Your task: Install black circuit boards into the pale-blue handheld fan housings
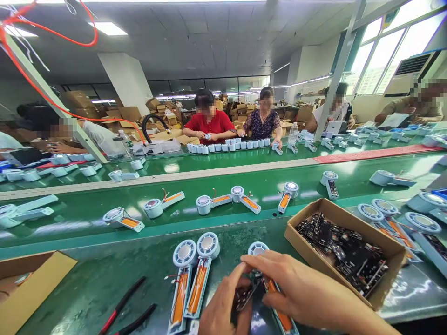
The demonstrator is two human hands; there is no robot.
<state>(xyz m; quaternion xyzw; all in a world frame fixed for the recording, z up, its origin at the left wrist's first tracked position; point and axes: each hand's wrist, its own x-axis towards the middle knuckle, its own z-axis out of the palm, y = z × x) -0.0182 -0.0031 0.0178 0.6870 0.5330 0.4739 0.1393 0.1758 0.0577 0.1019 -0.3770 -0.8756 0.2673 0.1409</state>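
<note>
Between the fingers of my left hand (223, 302) is a small black circuit board (246, 296), held at a tilt. My right hand (289, 281) reaches over with fingers bent, its fingertips meeting the left hand's at the top of the board. What the right fingers pinch is hidden. Under the right hand lies a light blue handheld fan (259, 248), its handle open on an orange battery (283, 321). Two more opened fans, one left (184, 253) and one nearer (207, 245), lie beside my left hand with batteries and thin wires showing.
A cardboard box (344, 288) of black circuit boards stands at right, near more fans (370, 212). Red-and-black pliers (122, 302) and another box (38, 288) lie left. Beyond runs a green conveyor belt (188, 228) carrying spaced fans. Several co-workers sit across it.
</note>
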